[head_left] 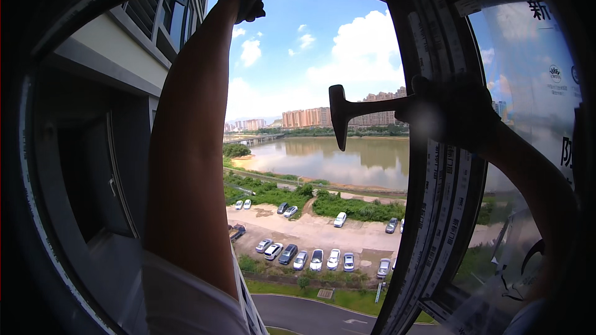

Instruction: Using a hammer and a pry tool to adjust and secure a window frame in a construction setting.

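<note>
Both hands are clenched, right hand around a hammer, long axis nearly level, head leftward

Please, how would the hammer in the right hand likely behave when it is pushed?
The hammer is probably stiff, its handle running straight from the right hand. It likely feels front-heavy, as the long head sits crosswise at the far end. The head reaches further below the handle than above, so it may twist.

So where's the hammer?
Head view, just right of centre: the hammer is in the right hand, in front of the window frame, its head pointing left.
</note>
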The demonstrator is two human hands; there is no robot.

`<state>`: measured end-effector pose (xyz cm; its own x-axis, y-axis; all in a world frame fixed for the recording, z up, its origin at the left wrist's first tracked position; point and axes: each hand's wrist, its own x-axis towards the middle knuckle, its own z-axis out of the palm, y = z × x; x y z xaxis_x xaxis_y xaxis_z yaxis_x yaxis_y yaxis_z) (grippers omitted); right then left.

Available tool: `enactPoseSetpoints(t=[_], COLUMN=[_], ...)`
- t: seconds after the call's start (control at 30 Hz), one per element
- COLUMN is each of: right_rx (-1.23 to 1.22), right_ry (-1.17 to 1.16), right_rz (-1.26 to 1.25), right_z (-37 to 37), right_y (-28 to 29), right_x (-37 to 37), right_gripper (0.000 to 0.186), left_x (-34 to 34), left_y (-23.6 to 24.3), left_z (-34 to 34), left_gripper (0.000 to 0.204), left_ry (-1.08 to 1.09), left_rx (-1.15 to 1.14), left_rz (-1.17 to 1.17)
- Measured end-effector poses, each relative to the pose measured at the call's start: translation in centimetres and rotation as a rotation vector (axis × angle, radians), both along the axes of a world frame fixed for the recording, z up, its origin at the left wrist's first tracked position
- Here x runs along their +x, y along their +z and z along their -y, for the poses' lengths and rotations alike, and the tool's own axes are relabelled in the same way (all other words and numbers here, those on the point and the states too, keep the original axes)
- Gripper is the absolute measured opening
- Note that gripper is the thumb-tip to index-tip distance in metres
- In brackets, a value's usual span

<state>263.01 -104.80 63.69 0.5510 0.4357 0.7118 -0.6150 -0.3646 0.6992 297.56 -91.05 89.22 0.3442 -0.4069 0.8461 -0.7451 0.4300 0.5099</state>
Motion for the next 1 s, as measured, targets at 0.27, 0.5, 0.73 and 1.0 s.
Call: enactPoseSetpoints(t=[0.27, 0.5, 0.73, 1.0], right_rx=[-0.19, -0.142, -0.121, -0.1], right_ry=[0.009, -0.054, -0.149, -0.212], right_rz=[0.006, 0.026, -0.234, -0.242], right_z=[-2.0, -4.6, -4.6, -6.1], right_y=[10.2, 13.7, 11.7, 9.4], right_x=[10.2, 13.6, 12.4, 12.1], right_gripper=[0.05, 0.053, 0.06, 0.059], left_x=[0.2, 0.6, -0.9, 0.2], left_y=[0.1, -0.3, -0.1, 0.4], left_z=[0.3, 0.7, 0.2, -0.6], left_gripper=[0.049, 0.049, 0.049, 0.049], left_ry=[-0.014, 0.072, -0.003, -0.061], left_rx=[-0.029, -0.061, 0.035, 0.053], left_rz=[0.085, 0.09, 0.001, 0.041])
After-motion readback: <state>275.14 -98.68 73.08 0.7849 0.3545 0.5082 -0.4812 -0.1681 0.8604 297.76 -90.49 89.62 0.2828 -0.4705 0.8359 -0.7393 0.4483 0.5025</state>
